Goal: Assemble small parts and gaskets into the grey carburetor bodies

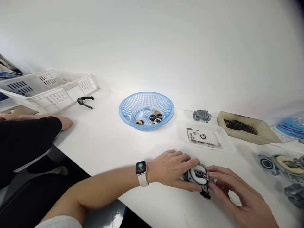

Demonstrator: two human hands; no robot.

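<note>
A grey metal carburetor (196, 181) lies on the white table, its inside facing up with a white U-shaped float (199, 179) in it. My left hand (174, 169), wearing a watch at the wrist, grips the carburetor's left side between thumb and fingers. The fingers of my right hand (234, 193) are bent together at the float's hinge end, on the right edge of the body. Whatever small part they pinch is hidden by the fingertips. Beyond the hands, a clear plastic tray (228, 142) holds a black ring and several small metal parts.
A blue basket (123, 110) holds several floats. Behind the tray sit another carburetor (201, 116) and a beige box (266, 136) of black rings. More carburetor bodies (277, 164) lie at right. At left are black-handled pliers (85, 102), a white crate (57, 95) and another person's arm (66, 123).
</note>
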